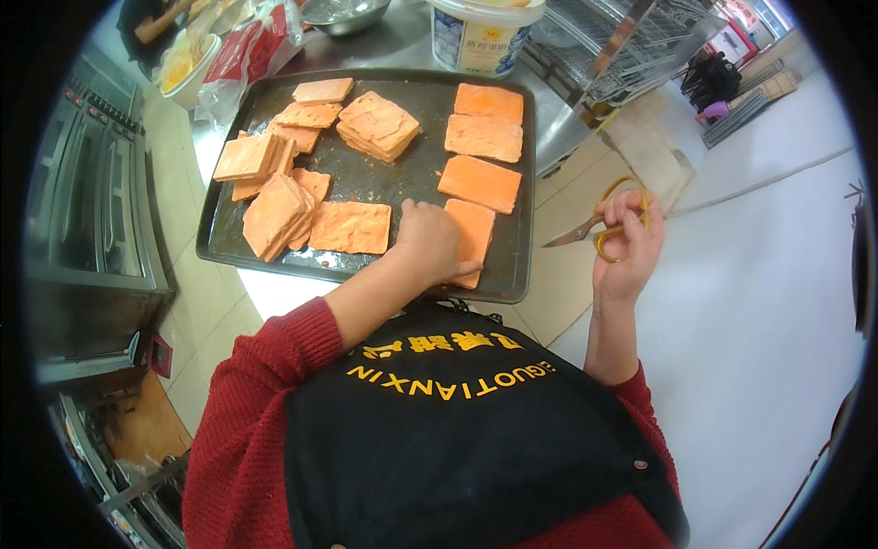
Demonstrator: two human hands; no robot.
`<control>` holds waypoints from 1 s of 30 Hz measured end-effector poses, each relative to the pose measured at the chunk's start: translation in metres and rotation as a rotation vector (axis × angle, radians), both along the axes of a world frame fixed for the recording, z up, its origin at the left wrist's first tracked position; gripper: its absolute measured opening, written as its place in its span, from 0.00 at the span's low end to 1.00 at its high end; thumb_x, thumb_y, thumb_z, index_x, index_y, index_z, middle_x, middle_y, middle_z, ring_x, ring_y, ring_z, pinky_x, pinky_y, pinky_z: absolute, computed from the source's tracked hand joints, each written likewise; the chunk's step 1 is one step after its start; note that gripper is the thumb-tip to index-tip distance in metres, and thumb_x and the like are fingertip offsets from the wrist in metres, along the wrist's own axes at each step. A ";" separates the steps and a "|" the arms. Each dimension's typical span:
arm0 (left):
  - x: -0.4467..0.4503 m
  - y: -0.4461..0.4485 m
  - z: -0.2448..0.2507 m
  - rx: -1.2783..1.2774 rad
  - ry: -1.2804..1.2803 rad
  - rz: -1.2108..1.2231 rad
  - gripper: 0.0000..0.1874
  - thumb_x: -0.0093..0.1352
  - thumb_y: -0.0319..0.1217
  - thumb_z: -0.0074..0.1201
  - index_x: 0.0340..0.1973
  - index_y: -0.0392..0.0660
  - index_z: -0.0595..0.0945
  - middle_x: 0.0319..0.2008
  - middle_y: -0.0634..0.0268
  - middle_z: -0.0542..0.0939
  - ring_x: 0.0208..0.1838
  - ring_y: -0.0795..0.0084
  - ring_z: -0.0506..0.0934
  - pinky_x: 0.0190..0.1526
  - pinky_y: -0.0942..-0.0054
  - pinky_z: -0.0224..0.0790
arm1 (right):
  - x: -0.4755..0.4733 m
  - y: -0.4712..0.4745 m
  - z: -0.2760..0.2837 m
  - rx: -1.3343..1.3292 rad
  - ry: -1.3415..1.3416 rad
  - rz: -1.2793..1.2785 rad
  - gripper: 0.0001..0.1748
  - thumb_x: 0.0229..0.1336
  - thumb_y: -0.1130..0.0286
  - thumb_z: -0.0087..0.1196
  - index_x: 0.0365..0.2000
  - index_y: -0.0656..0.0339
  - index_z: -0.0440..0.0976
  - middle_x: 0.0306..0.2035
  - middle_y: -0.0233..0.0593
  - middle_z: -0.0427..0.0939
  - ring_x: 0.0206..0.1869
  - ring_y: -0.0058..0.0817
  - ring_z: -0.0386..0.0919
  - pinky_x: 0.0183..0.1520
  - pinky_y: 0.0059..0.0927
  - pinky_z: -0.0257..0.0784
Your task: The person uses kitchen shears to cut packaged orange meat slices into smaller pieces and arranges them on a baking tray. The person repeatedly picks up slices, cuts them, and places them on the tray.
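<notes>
A dark metal baking tray point(329, 270) lies before me with flat orange rectangular slabs on it. My left hand point(431, 240) reaches over the tray's near part and touches the nearest slab point(473, 237) of the right-hand column; its fingertips are partly hidden, so its grip is unclear. Beyond it in that column lie several more slabs point(480, 182). At the left, slabs lie in uneven stacks point(274, 213), and one more stack point(378, 123) sits at the far middle. Off the tray's right side, my right hand point(627, 240) holds scissors with gold-coloured handles point(576, 235), blades pointing left.
Behind the tray stand a labelled plastic tub point(480, 41), a metal bowl point(343, 15), and a red and clear plastic bag point(250, 58) near a white tub point(195, 75). Wire racks point(617, 48) are at the far right, ovens point(103, 199) at the left. Another person point(147, 27) stands far left.
</notes>
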State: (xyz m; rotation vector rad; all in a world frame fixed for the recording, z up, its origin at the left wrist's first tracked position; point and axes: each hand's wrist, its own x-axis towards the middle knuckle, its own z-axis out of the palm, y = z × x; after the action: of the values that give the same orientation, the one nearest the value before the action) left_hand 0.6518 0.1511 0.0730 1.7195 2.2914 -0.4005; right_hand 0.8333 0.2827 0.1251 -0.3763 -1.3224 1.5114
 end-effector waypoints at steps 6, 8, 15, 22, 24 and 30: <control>0.005 -0.001 0.003 0.066 0.075 -0.142 0.38 0.55 0.63 0.58 0.41 0.38 0.82 0.38 0.60 0.78 0.45 0.64 0.76 0.47 0.62 0.62 | 0.018 0.001 -0.009 -0.033 -0.038 -0.074 0.05 0.60 0.76 0.45 0.38 0.63 0.65 0.30 0.33 0.62 0.35 0.23 0.61 0.47 0.31 0.62; 0.008 0.000 0.002 0.121 0.010 -0.124 0.39 0.55 0.62 0.59 0.42 0.37 0.80 0.39 0.59 0.78 0.46 0.64 0.76 0.47 0.62 0.62 | 0.024 0.004 -0.013 -0.069 -0.033 -0.106 0.05 0.60 0.76 0.44 0.37 0.63 0.65 0.30 0.33 0.63 0.34 0.23 0.61 0.47 0.31 0.62; 0.019 0.014 -0.002 0.032 0.043 -0.179 0.52 0.52 0.56 0.64 0.60 0.28 0.67 0.49 0.55 0.75 0.53 0.61 0.73 0.50 0.65 0.66 | 0.036 0.010 -0.027 -0.124 -0.031 -0.105 0.05 0.60 0.75 0.47 0.37 0.61 0.66 0.29 0.31 0.65 0.34 0.20 0.63 0.48 0.30 0.65; -0.014 0.020 -0.022 0.333 -0.077 -0.411 0.41 0.55 0.32 0.66 0.64 0.42 0.67 0.63 0.49 0.65 0.62 0.55 0.69 0.61 0.59 0.64 | 0.041 0.011 -0.033 -0.159 -0.040 -0.157 0.04 0.60 0.75 0.47 0.37 0.61 0.66 0.29 0.31 0.65 0.34 0.20 0.63 0.48 0.29 0.65; -0.019 0.018 -0.024 0.379 -0.139 -0.428 0.40 0.57 0.32 0.66 0.65 0.45 0.67 0.67 0.48 0.63 0.66 0.53 0.66 0.65 0.58 0.61 | 0.043 0.012 -0.034 -0.162 -0.044 -0.169 0.05 0.60 0.75 0.47 0.37 0.61 0.66 0.29 0.31 0.65 0.34 0.21 0.63 0.47 0.30 0.65; -0.077 -0.059 -0.007 0.289 -0.173 -0.151 0.46 0.53 0.36 0.71 0.65 0.41 0.65 0.64 0.49 0.67 0.66 0.51 0.65 0.67 0.57 0.58 | 0.052 0.017 -0.037 -0.168 -0.027 -0.198 0.04 0.61 0.77 0.45 0.38 0.62 0.66 0.30 0.32 0.66 0.35 0.22 0.64 0.47 0.31 0.65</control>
State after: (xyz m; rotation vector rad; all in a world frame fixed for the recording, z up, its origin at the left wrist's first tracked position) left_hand 0.5751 0.0922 0.0663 1.9824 2.1873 0.0577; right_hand 0.8848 0.3000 0.0885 -0.6187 -1.1467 1.4576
